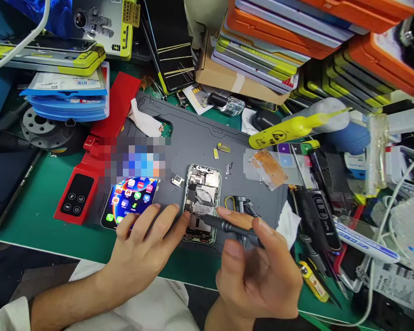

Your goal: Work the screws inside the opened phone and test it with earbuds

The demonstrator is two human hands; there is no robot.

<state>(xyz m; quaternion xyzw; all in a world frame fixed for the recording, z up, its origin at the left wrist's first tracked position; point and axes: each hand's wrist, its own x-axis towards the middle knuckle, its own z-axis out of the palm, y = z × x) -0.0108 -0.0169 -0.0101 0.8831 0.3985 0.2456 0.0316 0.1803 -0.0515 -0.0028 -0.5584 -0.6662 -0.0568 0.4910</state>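
Opened smartphone with a pale green metal frame (199,208): lying on a dark grey, line-patterned mat (189,133), internals exposed, with a round silver patch at mid-body and metallic parts at both ends. The right hand (262,271) has its grip pinching a dark grey, pen-shaped tool (227,226), working end over the phone. The left hand (148,243) has its grip spread, one fingertip at the phone's left edge, others at a lit smartphone with coloured icons (134,193). Mat rests on a green desk (44,197). Stacked orange and grey boxes (279,33) rise at the far right; a yellow plastic bottle (279,132) leans before them. The desk's near edge runs near the phone's lower end; mat surface extends beyond its upper end, bearing small yellow pieces (223,147).
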